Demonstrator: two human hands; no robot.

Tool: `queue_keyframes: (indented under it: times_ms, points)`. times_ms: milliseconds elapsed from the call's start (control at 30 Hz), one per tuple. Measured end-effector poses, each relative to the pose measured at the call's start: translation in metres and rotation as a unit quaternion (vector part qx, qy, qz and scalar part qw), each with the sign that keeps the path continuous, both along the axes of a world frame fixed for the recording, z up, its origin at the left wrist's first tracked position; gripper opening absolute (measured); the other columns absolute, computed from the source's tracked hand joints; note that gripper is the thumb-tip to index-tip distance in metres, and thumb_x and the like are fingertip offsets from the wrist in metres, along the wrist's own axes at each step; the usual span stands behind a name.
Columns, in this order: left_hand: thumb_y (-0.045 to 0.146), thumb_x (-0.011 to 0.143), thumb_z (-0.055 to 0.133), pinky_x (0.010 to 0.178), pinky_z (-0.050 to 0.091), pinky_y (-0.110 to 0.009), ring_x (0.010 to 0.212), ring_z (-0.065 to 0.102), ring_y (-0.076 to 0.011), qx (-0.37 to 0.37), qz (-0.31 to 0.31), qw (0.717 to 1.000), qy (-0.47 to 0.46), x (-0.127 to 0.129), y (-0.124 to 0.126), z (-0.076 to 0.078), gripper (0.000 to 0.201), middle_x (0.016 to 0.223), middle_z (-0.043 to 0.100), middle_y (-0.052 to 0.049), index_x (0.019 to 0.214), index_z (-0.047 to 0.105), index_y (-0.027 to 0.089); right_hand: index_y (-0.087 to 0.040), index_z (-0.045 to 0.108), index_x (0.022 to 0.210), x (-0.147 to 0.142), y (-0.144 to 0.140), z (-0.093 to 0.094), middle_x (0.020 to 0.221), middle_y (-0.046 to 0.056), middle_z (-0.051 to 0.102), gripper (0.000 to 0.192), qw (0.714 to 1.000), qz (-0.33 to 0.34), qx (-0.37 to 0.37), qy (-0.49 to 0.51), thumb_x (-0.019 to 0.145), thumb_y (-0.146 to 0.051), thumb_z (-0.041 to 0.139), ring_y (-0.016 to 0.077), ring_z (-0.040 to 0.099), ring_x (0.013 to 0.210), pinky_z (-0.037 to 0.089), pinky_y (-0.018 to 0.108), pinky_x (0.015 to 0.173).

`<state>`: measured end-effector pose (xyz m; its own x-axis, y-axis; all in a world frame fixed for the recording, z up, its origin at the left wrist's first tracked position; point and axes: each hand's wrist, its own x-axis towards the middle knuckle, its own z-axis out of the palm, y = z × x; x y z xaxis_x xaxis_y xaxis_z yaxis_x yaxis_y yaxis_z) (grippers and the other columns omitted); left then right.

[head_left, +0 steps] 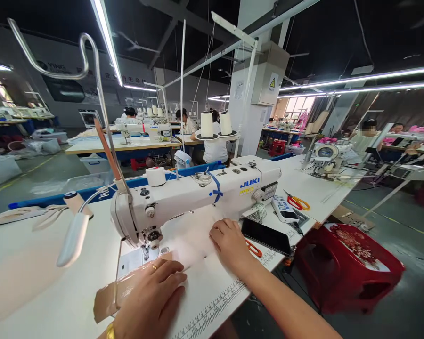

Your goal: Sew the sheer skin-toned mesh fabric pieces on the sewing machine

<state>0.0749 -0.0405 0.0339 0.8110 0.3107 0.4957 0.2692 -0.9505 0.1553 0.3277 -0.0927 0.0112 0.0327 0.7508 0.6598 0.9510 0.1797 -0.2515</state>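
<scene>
A white JUKI sewing machine stands across the table in front of me. Pale cream fabric lies on the bed, to the right of the needle and presser foot. My left hand rests palm down near the needle, fingers stretched to the right over the fabric's near side. Beside and partly under it is a brown, shiny taped piece. My right hand lies on the fabric's right side, its fingers slightly bent and pressing down. Neither hand grasps an object.
Right of my right hand lie a black phone, orange-handled scissors and a second orange pair. A printed ruler runs along the front edge. A red stool stands at right. A lamp hangs left. Other people work behind.
</scene>
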Motion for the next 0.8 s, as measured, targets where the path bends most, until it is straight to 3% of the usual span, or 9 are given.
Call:
queue_keyframes:
  times_ms: [133,233,367,433,500,567,667,733,800]
  points:
    - [0.029,0.1,0.052,0.085,0.06,-0.029,0.096,0.072,-0.0208,-0.073,0.018,0.997,0.001,-0.026,0.0,-0.001,0.023,0.11,0.076,-0.003,0.104,0.075,0.031,-0.019,0.063,0.094,-0.01,-0.002,0.01,0.099,0.008,0.065,0.017,0.997,0.018,0.029,0.062,0.104,-0.017,0.049,0.0239,0.055,0.093,0.043,0.039,0.084]
    - [0.038,0.098,0.058,0.079,0.062,-0.027,0.091,0.073,-0.0198,-0.185,0.055,0.981,-0.006,-0.034,-0.001,-0.003,0.021,0.109,0.076,-0.002,0.11,0.075,0.033,-0.02,0.058,0.09,-0.023,-0.016,0.021,0.094,0.005,0.061,0.021,0.976,0.083,0.012,0.201,0.106,-0.027,0.047,0.0208,0.056,0.092,0.044,0.034,0.083]
    - [0.055,0.089,0.066,0.087,0.062,-0.038,0.107,0.07,-0.0288,-0.377,0.129,0.911,-0.104,-0.031,-0.005,-0.002,0.051,0.128,0.072,-0.009,0.133,0.066,0.029,-0.021,0.056,0.088,-0.048,-0.031,0.029,0.08,-0.002,0.051,0.033,0.838,0.195,-0.14,0.49,0.101,-0.051,0.058,0.0148,0.047,0.075,0.039,0.027,0.069]
    - [0.06,0.083,0.072,0.091,0.061,-0.041,0.113,0.068,-0.0324,-0.493,0.114,0.85,-0.149,-0.029,-0.008,0.004,0.069,0.131,0.07,-0.013,0.142,0.06,0.026,-0.021,0.054,0.087,-0.061,-0.033,0.03,0.077,-0.004,0.047,0.041,0.761,0.227,-0.199,0.574,0.095,-0.06,0.064,0.0128,0.042,0.069,0.036,0.024,0.064]
    - [0.063,0.08,0.075,0.085,0.06,-0.038,0.102,0.069,-0.0295,-0.594,0.073,0.783,-0.168,-0.031,-0.01,0.012,0.069,0.118,0.073,-0.012,0.135,0.064,0.023,-0.021,0.052,0.086,-0.071,-0.033,0.029,0.074,-0.005,0.044,0.047,0.715,0.241,-0.234,0.613,0.09,-0.066,0.068,0.012,0.04,0.066,0.035,0.023,0.061]
    - [0.065,0.078,0.076,0.072,0.056,-0.031,0.082,0.066,-0.0219,-0.635,0.052,0.752,-0.168,-0.036,-0.012,0.019,0.056,0.095,0.073,-0.009,0.108,0.074,0.017,-0.021,0.053,0.084,-0.079,-0.032,0.028,0.073,-0.004,0.045,0.049,0.721,0.235,-0.248,0.603,0.09,-0.067,0.067,0.0126,0.041,0.066,0.037,0.023,0.061]
    - [0.069,0.077,0.075,0.057,0.041,-0.025,0.062,0.048,-0.0126,-0.609,0.093,0.771,-0.166,-0.045,-0.014,0.023,0.055,0.067,0.059,-0.001,0.069,0.063,0.015,-0.021,0.061,0.092,-0.092,-0.03,0.027,0.085,0.001,0.057,0.041,0.82,0.197,-0.202,0.498,0.094,-0.063,0.063,0.0176,0.051,0.078,0.044,0.027,0.07]
    - [0.07,0.075,0.075,0.055,0.036,-0.024,0.058,0.042,-0.0113,-0.581,0.128,0.784,-0.175,-0.05,-0.016,0.021,0.057,0.06,0.05,0.003,0.063,0.055,0.017,-0.023,0.065,0.106,-0.105,-0.03,0.024,0.101,0.005,0.062,0.035,0.868,0.206,-0.174,0.416,0.096,-0.057,0.062,0.0216,0.056,0.09,0.048,0.031,0.079]
    - [0.07,0.074,0.075,0.057,0.037,-0.025,0.058,0.044,-0.0124,-0.573,0.143,0.784,-0.193,-0.051,-0.018,0.019,0.057,0.059,0.05,0.003,0.063,0.053,0.019,-0.026,0.062,0.119,-0.122,-0.03,0.019,0.11,0.006,0.064,0.04,0.865,0.259,-0.195,0.383,0.092,-0.054,0.069,0.0229,0.059,0.094,0.05,0.033,0.082]
